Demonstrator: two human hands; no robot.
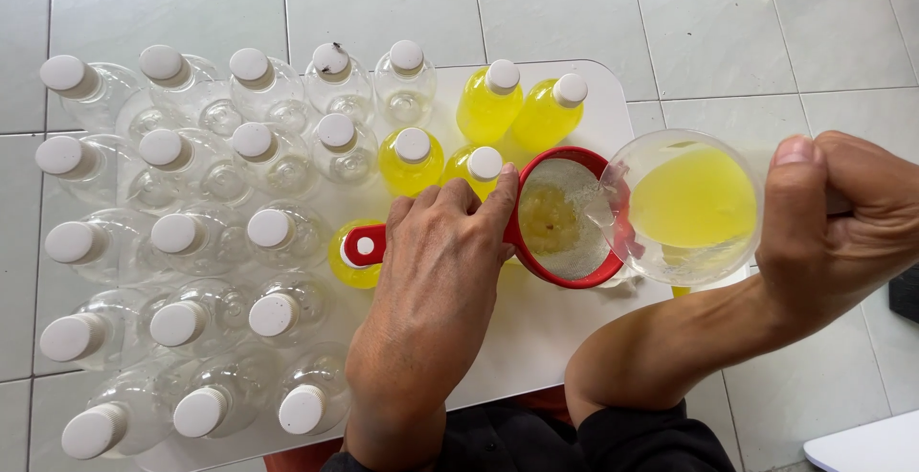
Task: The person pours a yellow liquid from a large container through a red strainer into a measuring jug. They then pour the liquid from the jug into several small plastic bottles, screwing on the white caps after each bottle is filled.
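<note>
Left hand (436, 261), centre of frame, is gripping the red strainer (565, 218) by its handle, fingers curled over it and thumb tip pressing against the rim; strainer is sitting centre-right, apparently over a bottle mouth, but what is below it is hidden. Right hand (842, 218), at right edge, is closed in a fist round the handle of a clear jug (689, 206), thumb up on top; the handle itself is covered by the fingers. Jug is tilting toward the strainer, lip just at or touching the rim, and yellow liquid is running into the mesh, where pale pulp is collecting. Jug is approx. half full of liquid, by the look of it. Status: four capped bottles w/ yellow liquid (490, 101) are standing at upper centre, just above the strainer; a fifth yellow one (354, 266) is lying partly under the strainer handle, centre of frame. Judging by that, approx. five units are done and one is being filled now. Remaining: the empty clear bottles (182, 242), all w/ white caps on, are filling the left half of the frame in rows, well over a dozen, so most of the batch looks still to be filled. All bottles are standing on a white tray (546, 338) on a white tiled floor (708, 22). A white object's corner is showing at lower right; cannot tell what it is.
</note>
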